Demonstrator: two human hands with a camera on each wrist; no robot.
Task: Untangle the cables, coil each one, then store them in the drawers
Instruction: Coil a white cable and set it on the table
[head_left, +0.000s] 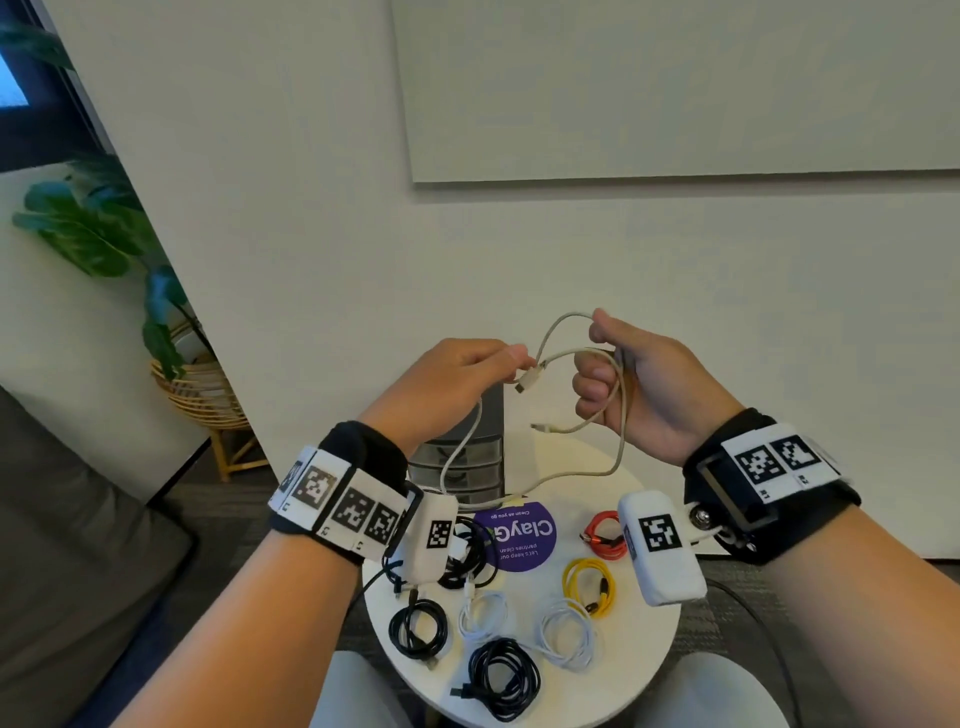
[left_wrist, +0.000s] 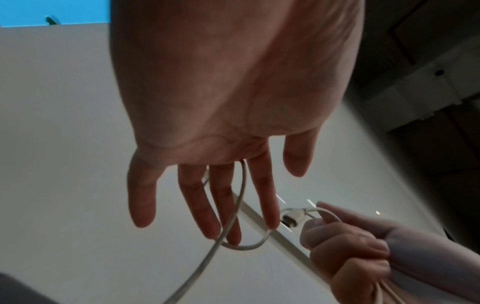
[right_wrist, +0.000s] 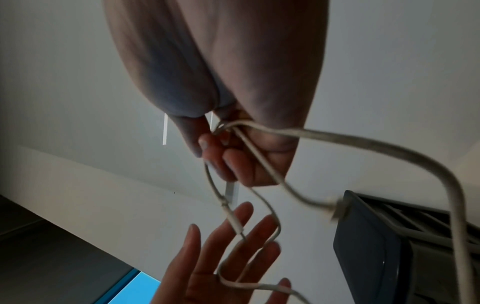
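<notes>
Above the round table (head_left: 644, 649), a beige cable (head_left: 621, 415) is gripped by the right hand (head_left: 644, 387); it is threaded between the straight fingers of the left hand (head_left: 457, 379).

A round white table (head_left: 649, 639) is seen at 6 o'clock, with a purple sticker (head_left: 524, 540) printed in white letters stuck near its middle. A potted plant (head_left: 104, 228) in a wicker stand (head_left: 208, 400) is set on the floor at 9 o'clock, beside a dark window frame (head_left: 31, 130). A pale wall panel (head_left: 675, 88) is mounted at 1 o'clock. A grey sofa (head_left: 78, 561) is glimpsed at 8 o'clock, on grey carpet (head_left: 737, 582).
</notes>
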